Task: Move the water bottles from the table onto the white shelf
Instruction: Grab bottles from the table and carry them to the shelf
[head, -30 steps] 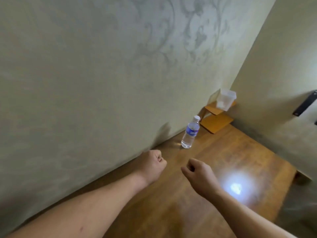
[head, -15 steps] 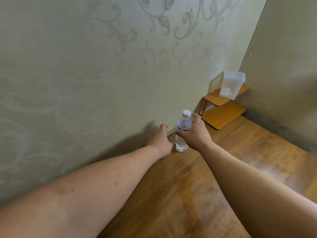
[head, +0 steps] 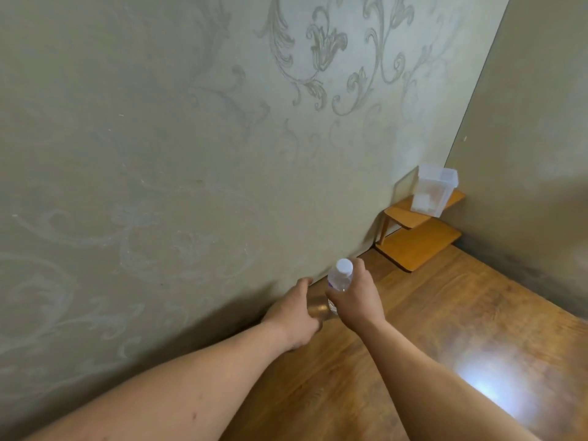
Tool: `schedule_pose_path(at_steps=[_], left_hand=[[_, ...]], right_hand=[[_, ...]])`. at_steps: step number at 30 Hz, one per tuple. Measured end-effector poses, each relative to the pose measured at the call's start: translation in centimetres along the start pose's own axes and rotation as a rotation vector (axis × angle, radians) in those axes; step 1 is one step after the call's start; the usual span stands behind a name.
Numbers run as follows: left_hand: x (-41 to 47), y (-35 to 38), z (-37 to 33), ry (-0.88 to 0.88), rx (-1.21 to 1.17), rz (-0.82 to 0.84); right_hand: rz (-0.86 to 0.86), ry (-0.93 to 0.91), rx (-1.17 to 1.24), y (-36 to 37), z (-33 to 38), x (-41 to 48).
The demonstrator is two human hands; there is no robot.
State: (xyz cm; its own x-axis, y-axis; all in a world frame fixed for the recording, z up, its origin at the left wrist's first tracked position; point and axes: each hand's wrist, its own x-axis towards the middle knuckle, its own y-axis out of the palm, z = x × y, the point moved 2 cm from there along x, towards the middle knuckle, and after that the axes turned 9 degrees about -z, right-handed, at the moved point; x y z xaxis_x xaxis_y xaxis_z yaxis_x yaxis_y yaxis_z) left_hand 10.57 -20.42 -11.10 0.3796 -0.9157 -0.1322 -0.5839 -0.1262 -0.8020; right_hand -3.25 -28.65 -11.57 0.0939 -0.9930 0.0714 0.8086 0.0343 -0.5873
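A clear water bottle [head: 339,280] with a white cap and a blue label stands close to the wall on the wooden table [head: 461,313]. My right hand [head: 356,300] grips it round the middle, so most of the label is hidden. My left hand [head: 296,315] is just left of the bottle, against the wall, with loosely curled fingers and nothing in it. I cannot tell whether the bottle's base still touches the table. No white shelf is in view.
A small two-tier wooden stand [head: 416,249] sits in the far corner of the table, with a translucent plastic container [head: 434,190] on its upper tier. Patterned walls close off the left and far sides. A bright light glare lies on the table at the right.
Both hands reached forward from the table's middle to the bottle. My right hand closed round it half a second ago and still holds it, and my left hand stays beside it.
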Motion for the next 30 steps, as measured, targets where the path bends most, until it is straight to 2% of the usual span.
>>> schedule_pose_path(at_steps=[7,11,18,22,26,30], left_hand=[[-6.4,-4.9,3.2,-0.004,-0.122,-0.066],[-12.1,-8.4,4.9,0.046,-0.292,-0.043],[-22.3,-16.5,10.8,0.134,-0.388,-0.172],[-29.6,-23.2,15.9,0.184,-0.301,-0.213],[-37.4,-31.2,23.9,0.226,-0.248,-0.283],[-46.1,-38.1,34.2,0.168,-0.252,-0.482]], right_hand=[[0.155,-0.033,0.066,0.4,5.9,-8.6],[0.225,-0.086,0.107,-1.1,11.5,-14.7],[0.222,-0.210,0.089,-1.4,21.0,-26.8],[0.276,-0.224,0.101,1.0,25.4,-35.1],[0.397,-0.327,0.034,6.2,32.2,-43.7],[0.548,-0.492,0.025,13.3,39.9,-52.6]])
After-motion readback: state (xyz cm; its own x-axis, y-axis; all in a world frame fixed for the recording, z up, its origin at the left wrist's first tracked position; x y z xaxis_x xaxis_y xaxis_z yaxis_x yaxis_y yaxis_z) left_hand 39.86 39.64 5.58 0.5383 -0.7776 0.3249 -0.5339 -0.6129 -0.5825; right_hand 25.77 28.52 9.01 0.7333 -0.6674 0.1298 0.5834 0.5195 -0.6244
